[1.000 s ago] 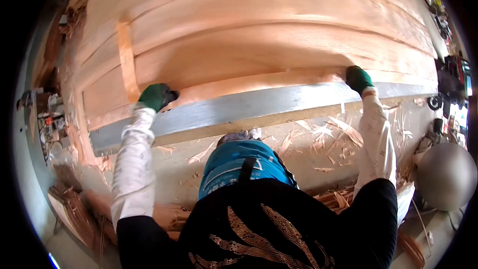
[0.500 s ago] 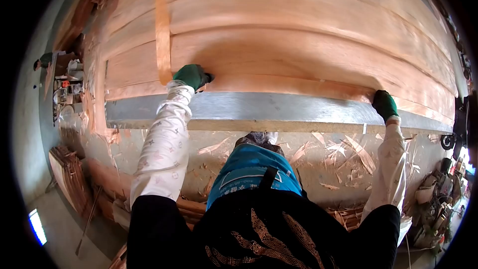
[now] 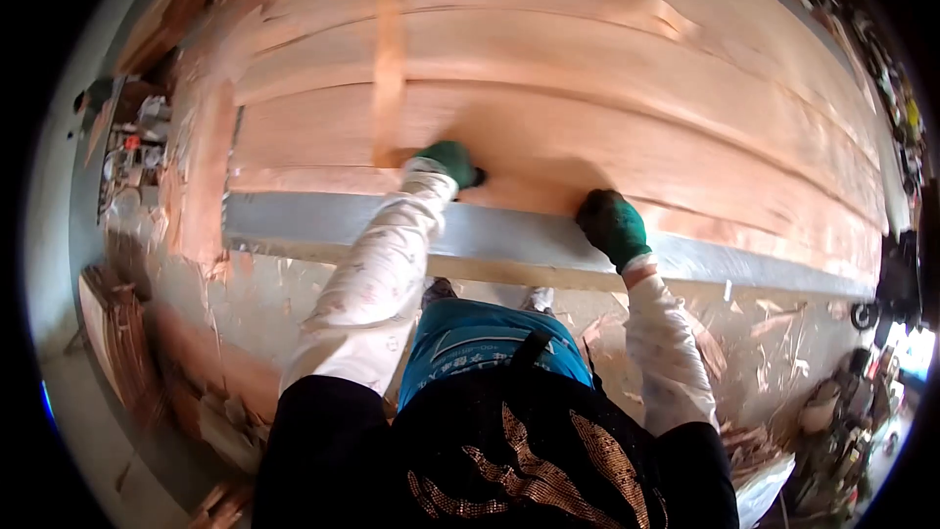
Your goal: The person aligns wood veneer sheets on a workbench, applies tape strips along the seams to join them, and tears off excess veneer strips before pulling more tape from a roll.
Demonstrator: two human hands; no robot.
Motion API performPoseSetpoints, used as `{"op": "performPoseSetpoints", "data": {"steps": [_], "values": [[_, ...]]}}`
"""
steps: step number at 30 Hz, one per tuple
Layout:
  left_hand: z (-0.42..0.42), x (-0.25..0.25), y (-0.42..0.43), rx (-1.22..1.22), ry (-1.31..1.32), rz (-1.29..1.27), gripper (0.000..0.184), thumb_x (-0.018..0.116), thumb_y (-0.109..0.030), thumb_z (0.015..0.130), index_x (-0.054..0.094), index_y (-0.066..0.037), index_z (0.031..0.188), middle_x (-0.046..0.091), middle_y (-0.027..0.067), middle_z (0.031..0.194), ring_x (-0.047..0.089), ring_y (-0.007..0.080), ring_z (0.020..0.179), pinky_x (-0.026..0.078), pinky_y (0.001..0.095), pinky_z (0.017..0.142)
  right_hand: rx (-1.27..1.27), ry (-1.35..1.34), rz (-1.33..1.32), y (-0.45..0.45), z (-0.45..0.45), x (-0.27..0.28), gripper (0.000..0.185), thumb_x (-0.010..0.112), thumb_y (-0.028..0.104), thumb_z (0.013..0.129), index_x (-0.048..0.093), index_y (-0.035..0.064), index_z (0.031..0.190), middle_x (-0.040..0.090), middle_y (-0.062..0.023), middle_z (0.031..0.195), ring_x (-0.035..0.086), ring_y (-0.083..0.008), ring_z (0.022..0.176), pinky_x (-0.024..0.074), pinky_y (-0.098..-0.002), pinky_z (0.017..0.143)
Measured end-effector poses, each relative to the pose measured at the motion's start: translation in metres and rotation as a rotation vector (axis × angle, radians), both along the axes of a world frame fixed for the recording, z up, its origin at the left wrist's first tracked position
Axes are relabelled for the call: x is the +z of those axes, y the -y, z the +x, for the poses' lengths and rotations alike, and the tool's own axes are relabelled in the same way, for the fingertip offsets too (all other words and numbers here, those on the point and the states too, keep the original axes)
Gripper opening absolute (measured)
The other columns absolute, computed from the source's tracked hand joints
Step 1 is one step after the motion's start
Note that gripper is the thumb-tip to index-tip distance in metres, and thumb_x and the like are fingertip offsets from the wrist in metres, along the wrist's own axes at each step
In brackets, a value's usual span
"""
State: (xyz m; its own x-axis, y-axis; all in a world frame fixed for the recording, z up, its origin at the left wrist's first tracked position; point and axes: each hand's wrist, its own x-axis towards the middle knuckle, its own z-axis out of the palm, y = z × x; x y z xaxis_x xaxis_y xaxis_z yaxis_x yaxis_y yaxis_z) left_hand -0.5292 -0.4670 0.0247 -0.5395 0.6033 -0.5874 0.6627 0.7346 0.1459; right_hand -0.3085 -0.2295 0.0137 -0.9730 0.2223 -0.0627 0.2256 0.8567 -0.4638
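Note:
Both hands wear green gloves with dark fingertips. My left hand (image 3: 448,165) rests at the near edge of the thin wood sheets (image 3: 548,137), its fingers bent and partly hidden. Beside it, a narrow orange strip (image 3: 388,78) lies across the sheets. My right hand (image 3: 612,225) is to the right, at the sheets' edge over the grey metal strip (image 3: 509,225), with its fingers curled down. What either hand grips, if anything, is too hidden to make out.
Wood scraps (image 3: 705,343) litter the floor below the table edge. Stacked wood pieces (image 3: 122,343) stand at the lower left. A cluttered shelf (image 3: 132,157) is at the left, and piled objects (image 3: 842,411) are at the lower right.
My right hand has moved left along the sheet edge, much nearer to my left hand. The view has shifted, so the table and orange strip appear at a different place.

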Motion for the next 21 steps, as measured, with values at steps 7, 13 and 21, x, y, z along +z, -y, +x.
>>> {"op": "performPoseSetpoints", "data": {"steps": [7, 13, 21], "values": [[-0.023, 0.093, 0.12, -0.191, -0.021, 0.229, 0.034, 0.071, -0.029, 0.076, 0.068, -0.012, 0.105, 0.068, 0.0149, 0.08, 0.067, 0.0335, 0.077, 0.051, 0.044, 0.066, 0.029, 0.123, 0.221, -0.008, -0.02, -0.019, 0.029, 0.059, 0.028, 0.082, 0.065, 0.0064, 0.064, 0.064, -0.0212, 0.068, 0.064, -0.0384, 0.064, 0.0518, -0.046, 0.058], [-0.075, 0.13, 0.24, -0.304, -0.039, 0.283, 0.027, 0.072, -0.025, 0.076, 0.067, -0.01, 0.097, 0.066, 0.0148, 0.072, 0.065, 0.0342, 0.069, 0.05, 0.0435, 0.063, 0.132, 0.15, 0.438, -0.015, -0.018, -0.03, 0.03, 0.063, 0.031, 0.077, 0.058, 0.0077, 0.059, 0.06, -0.0175, 0.063, 0.061, -0.0357, 0.061, 0.0501, -0.0448, 0.057], [-0.145, 0.165, 0.391, 0.043, 0.271, 0.301, 0.03, 0.066, -0.026, 0.081, 0.065, -0.007, 0.104, 0.065, 0.0165, 0.09, 0.064, 0.0317, 0.083, 0.049, 0.041, 0.072, 0.285, 0.2, 0.487, -0.03, -0.014, -0.03, 0.018, 0.061, 0.021, 0.068, 0.057, 0.0075, 0.058, 0.058, -0.0152, 0.057, 0.06, -0.0316, 0.054, 0.0502, -0.0423, 0.053]]}}
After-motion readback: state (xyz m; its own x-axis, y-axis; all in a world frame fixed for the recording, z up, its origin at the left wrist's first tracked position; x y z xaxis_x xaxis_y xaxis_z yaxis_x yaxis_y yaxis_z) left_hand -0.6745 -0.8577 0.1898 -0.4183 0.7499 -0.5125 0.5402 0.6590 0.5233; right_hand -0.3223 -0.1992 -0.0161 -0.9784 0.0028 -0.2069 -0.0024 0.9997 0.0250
